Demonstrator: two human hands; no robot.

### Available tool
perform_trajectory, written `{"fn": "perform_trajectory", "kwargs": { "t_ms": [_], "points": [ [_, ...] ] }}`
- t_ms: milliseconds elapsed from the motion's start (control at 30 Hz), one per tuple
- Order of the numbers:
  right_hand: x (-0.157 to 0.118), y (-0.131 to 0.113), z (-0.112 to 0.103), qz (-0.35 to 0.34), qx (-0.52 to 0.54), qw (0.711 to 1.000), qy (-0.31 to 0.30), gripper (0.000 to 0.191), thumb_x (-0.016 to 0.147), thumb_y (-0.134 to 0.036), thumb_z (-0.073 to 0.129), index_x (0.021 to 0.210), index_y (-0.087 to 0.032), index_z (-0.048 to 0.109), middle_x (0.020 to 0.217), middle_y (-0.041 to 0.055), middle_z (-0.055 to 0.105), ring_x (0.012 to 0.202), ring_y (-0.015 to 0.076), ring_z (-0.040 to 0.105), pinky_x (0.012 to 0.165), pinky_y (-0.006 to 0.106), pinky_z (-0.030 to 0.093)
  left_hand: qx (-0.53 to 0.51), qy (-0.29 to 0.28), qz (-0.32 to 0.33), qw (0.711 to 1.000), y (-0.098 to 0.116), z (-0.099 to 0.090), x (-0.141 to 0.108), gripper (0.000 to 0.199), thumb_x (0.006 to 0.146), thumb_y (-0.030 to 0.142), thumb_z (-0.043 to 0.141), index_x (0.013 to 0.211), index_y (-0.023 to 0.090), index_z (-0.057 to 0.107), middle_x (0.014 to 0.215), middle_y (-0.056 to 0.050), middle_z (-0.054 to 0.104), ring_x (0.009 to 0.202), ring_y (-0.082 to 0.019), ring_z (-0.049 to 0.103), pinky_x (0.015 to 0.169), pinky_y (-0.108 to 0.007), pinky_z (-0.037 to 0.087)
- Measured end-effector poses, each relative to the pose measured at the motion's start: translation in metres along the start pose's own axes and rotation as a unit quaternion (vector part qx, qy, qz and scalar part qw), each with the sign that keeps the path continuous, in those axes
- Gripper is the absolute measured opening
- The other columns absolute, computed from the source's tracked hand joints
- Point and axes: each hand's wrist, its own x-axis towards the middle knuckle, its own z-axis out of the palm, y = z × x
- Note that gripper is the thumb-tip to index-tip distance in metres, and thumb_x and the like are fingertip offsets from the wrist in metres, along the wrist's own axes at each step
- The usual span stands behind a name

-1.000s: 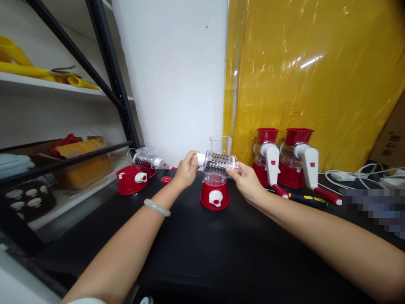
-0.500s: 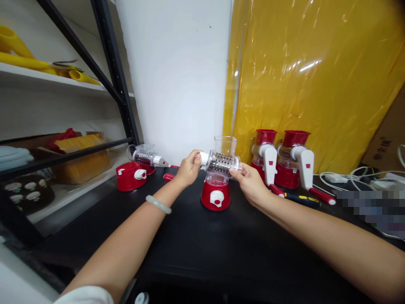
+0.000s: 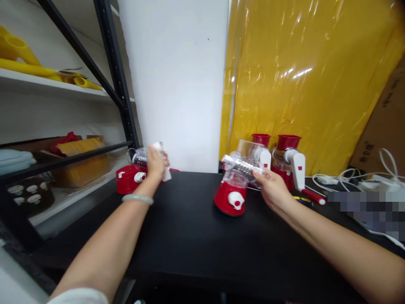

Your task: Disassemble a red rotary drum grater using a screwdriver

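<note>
My right hand (image 3: 272, 185) is closed on the right end of a rotary grater, pinching the clear housing around its perforated metal drum (image 3: 246, 166). The grater's red base (image 3: 230, 197) leans a little on the black table, its white knob facing me. Blurred by motion, my left hand (image 3: 155, 162) is closed around a white crank handle (image 3: 166, 173) at the left, partly hidden by the fingers. Just beyond that hand is another grater's drum (image 3: 140, 157). A loose red base (image 3: 126, 179) with a white knob stands beside it.
Two assembled red-and-white graters stand at the back right, one with its crank (image 3: 298, 169) hanging toward me. White cables (image 3: 351, 179) and a cardboard box (image 3: 379, 122) lie farther right. A black-framed shelf (image 3: 118, 84) rises at the left edge of the black table (image 3: 190, 245).
My left hand has left the grater's white drum end, moved left and closed on the white crank handle. With my right hand on it, the grater has shifted right and tilted.
</note>
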Motion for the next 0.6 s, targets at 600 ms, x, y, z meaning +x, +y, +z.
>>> {"fn": "perform_trajectory", "kwargs": {
  "t_ms": [600],
  "points": [
    [-0.009,0.005,0.025,0.001,0.002,0.999,-0.047,0.042,0.065,-0.054,0.083,0.088,-0.022,0.068,0.090,0.0079,0.077,0.091,0.0272,0.071,0.089,0.044,0.053,-0.251,-0.288,-0.375,0.844,-0.010,0.028,-0.024,0.068,0.080,0.087,0.036,0.069,0.020,0.045,0.052,0.004,0.041,0.038,-0.006,0.029,0.034,-0.017,0.023]
  ]
}}
